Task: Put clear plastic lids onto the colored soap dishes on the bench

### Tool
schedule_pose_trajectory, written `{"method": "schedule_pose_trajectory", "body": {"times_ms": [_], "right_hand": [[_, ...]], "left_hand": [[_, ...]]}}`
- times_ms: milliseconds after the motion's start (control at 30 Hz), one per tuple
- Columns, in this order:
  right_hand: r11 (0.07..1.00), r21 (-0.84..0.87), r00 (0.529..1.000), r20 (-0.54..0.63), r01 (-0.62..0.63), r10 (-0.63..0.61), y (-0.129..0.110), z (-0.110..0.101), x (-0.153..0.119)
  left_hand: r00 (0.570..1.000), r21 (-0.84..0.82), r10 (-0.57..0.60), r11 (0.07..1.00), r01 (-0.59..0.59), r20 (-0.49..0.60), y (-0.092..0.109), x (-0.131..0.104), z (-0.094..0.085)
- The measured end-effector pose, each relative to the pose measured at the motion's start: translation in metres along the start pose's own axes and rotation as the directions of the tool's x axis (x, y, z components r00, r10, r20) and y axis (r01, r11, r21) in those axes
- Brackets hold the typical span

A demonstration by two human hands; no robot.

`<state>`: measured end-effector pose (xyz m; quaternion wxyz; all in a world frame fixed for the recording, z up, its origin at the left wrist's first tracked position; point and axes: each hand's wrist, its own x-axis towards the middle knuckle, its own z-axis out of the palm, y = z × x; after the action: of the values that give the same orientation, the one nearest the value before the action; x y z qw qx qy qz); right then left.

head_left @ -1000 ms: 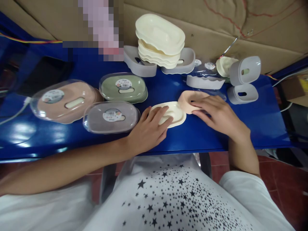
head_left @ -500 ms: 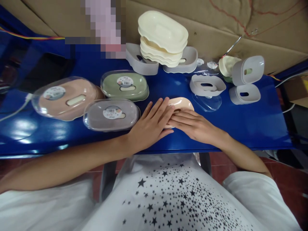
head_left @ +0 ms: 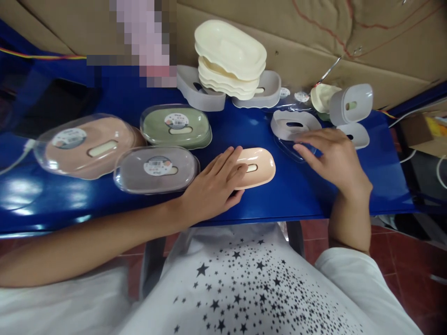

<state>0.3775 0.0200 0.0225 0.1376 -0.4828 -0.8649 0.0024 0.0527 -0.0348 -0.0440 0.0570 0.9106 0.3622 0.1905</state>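
Observation:
My left hand [head_left: 217,185] lies flat over the left end of a peach oval plastic dish [head_left: 263,160] that has a cream oval piece [head_left: 250,168] in its middle slot. Its fingers are stretched out and touch the dish. My right hand [head_left: 330,153] is raised to the right, thumb and fingers apart with nothing seen between them. Close to its fingertips is a wavy-edged grey tray with a slot [head_left: 284,125], sitting partly over a clear plastic lid [head_left: 293,151]. Whether the fingers touch either one I cannot tell.
Green [head_left: 174,123], grey [head_left: 157,170] and peach [head_left: 84,146] lidded boxes with labels stand at left. Stacked cream trays [head_left: 230,49] rest on grey trays [head_left: 200,95] at the back. More grey pieces [head_left: 352,104] are at right. The blue table [head_left: 296,200] ends near my body.
My right hand has left the peach dish and moved right toward the grey tray and clear lid. A cream piece now shows in the dish's slot. My left hand stays on the dish.

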Motion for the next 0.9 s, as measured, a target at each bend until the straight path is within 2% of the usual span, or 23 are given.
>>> {"method": "schedule_pose_trajectory", "body": {"times_ms": [167, 400, 533, 700, 900], "right_hand": [[0.99, -0.061, 0.987, 0.088, -0.126, 0.131, 0.002, -0.004, -0.006], [0.95, -0.188, 0.934, 0.212, -0.249, 0.287, -0.001, 0.004, -0.011], [0.968, -0.164, 0.939, 0.258, -0.19, 0.228, 0.004, 0.006, -0.011], [0.993, 0.102, 0.949, 0.315, -0.051, 0.017, 0.004, 0.003, -0.013], [0.993, 0.068, 0.974, 0.215, -0.091, 0.075, -0.012, 0.022, -0.009]], "left_hand": [[1.0, 0.025, 0.0, 1.0, 0.001, -0.004, 0.0, 0.002, -0.002], [1.0, 0.047, -0.005, 0.999, 0.005, 0.01, 0.0, 0.002, -0.002], [1.0, -0.005, -0.003, 1.0, 0.003, 0.015, -0.002, 0.003, -0.003], [0.999, -0.24, 0.049, 0.97, -0.043, 0.019, 0.001, -0.001, -0.004], [0.999, -0.41, -0.009, 0.912, 0.023, 0.035, 0.006, -0.007, 0.0]]}}
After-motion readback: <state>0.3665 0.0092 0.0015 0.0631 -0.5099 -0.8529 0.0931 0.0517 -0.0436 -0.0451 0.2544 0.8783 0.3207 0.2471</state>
